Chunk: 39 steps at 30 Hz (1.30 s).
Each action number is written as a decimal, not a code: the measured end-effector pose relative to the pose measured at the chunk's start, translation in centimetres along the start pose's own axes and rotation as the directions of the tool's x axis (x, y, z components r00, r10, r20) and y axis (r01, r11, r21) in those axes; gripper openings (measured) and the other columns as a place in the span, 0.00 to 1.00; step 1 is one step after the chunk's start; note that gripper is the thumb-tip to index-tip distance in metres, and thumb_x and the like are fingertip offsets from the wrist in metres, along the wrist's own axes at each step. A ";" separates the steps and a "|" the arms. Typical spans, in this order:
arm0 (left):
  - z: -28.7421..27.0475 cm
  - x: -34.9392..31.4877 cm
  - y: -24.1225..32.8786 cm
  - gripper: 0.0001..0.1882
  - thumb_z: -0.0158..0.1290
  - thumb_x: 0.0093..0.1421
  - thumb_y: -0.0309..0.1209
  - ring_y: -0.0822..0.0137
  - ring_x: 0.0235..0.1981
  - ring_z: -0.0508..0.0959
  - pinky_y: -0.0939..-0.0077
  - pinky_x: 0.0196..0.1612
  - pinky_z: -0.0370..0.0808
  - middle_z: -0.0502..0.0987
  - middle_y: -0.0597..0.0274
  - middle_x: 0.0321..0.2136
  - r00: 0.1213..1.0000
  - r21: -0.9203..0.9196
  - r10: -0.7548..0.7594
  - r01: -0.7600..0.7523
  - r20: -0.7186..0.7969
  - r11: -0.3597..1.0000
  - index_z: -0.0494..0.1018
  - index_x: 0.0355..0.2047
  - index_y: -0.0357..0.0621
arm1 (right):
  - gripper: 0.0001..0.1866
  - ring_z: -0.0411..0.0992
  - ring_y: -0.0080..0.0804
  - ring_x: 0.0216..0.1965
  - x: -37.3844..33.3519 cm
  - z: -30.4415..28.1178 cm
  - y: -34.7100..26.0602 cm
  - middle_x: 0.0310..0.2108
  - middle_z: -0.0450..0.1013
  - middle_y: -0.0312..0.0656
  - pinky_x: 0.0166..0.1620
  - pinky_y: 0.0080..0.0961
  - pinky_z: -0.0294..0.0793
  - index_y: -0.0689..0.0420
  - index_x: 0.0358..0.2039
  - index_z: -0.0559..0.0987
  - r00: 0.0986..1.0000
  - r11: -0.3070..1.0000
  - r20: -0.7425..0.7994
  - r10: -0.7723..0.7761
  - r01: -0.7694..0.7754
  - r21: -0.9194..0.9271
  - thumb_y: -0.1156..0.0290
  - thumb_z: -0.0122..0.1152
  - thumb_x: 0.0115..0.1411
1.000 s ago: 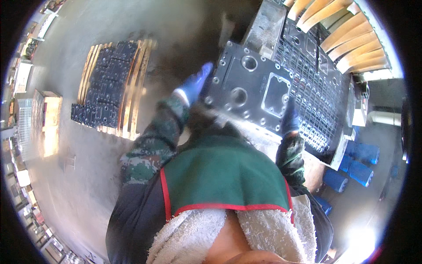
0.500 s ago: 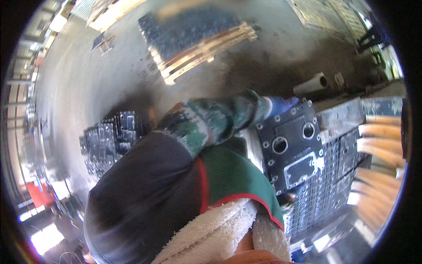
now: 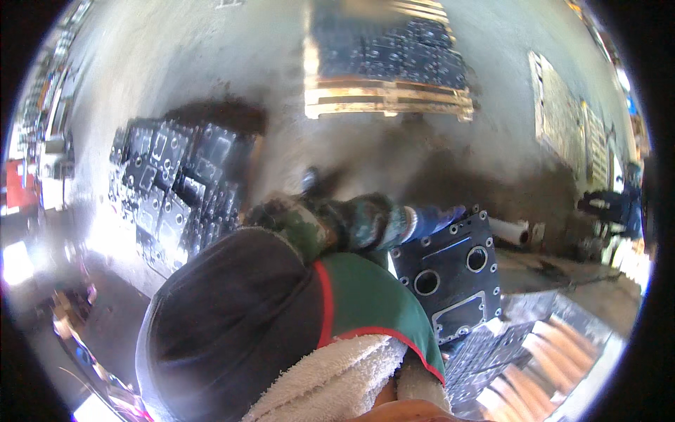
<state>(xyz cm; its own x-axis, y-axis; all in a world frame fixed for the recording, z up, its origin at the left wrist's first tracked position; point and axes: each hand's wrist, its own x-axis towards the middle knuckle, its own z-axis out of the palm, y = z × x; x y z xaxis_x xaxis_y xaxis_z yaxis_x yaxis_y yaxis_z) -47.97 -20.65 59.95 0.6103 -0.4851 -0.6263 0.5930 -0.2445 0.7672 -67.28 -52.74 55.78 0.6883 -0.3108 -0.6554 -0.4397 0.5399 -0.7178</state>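
Note:
My left hand (image 3: 430, 221), in a blue glove below a camouflage sleeve, grips the far left edge of a black metal plate (image 3: 453, 269). The plate has two round holes, a rectangular raised outline and bolt holes along its rim. It is held tilted, in the air as far as I can tell, at the near left side of a metal bin (image 3: 598, 323). A dark cap with a green, red-edged brim and a white towel cover much of the near middle. My right hand does not show; the plate and brim hide the near side.
Similar black plates (image 3: 481, 362) and curved orange-brown pieces (image 3: 559, 348) lie in the bin. Stacked black plates (image 3: 176, 183) stand on the floor at left. A wooden pallet (image 3: 387, 98) with more plates is ahead. A pipe (image 3: 510, 231) lies beyond the bin; flat boards (image 3: 559, 105) are at far right.
The view has swung left, so the pallet and bin have shifted within it. The plate, still in my left hand, has come away from above the bin's contents toward the left.

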 end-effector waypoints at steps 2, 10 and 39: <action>-5.0 -1.5 -0.6 0.38 0.31 0.65 0.64 0.53 0.53 0.72 0.57 0.60 0.62 0.73 0.53 0.54 1.000 -0.055 0.015 -0.016 -0.022 0.998 0.70 0.57 0.48 | 0.24 0.74 0.33 0.28 1.3 5.6 -0.1 0.33 0.75 0.35 0.32 0.34 0.76 0.50 0.46 0.75 0.998 0.998 0.044 0.040 -0.038 -0.052 0.43 0.45 0.66; -23.9 -8.2 -2.3 0.31 0.37 0.67 0.57 0.63 0.40 0.77 0.64 0.41 0.75 0.78 0.56 0.45 0.952 -0.286 0.093 -0.179 -0.292 0.941 0.70 0.56 0.47 | 0.24 0.75 0.34 0.27 8.1 27.2 3.0 0.33 0.76 0.35 0.31 0.36 0.77 0.50 0.44 0.75 0.943 0.966 0.238 0.232 -0.194 -0.173 0.43 0.44 0.66; -86.6 -30.1 -7.7 0.39 0.43 0.64 0.62 0.61 0.52 0.74 0.63 0.55 0.74 0.73 0.53 0.53 0.654 -0.620 -0.049 -0.687 -0.755 0.380 0.64 0.61 0.41 | 0.20 0.68 0.27 0.25 16.2 105.8 29.9 0.30 0.71 0.37 0.28 0.31 0.68 0.51 0.47 0.75 0.716 0.697 0.417 0.559 -0.134 -0.704 0.50 0.49 0.66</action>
<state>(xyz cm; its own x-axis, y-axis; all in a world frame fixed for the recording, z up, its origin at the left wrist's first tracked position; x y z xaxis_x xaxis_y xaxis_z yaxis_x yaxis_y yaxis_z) -25.46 68.52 60.88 0.7667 0.3280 -0.5519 0.1319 0.7608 0.6354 -8.27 41.13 48.54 0.4880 0.4059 -0.7727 -0.8051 -0.1326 -0.5781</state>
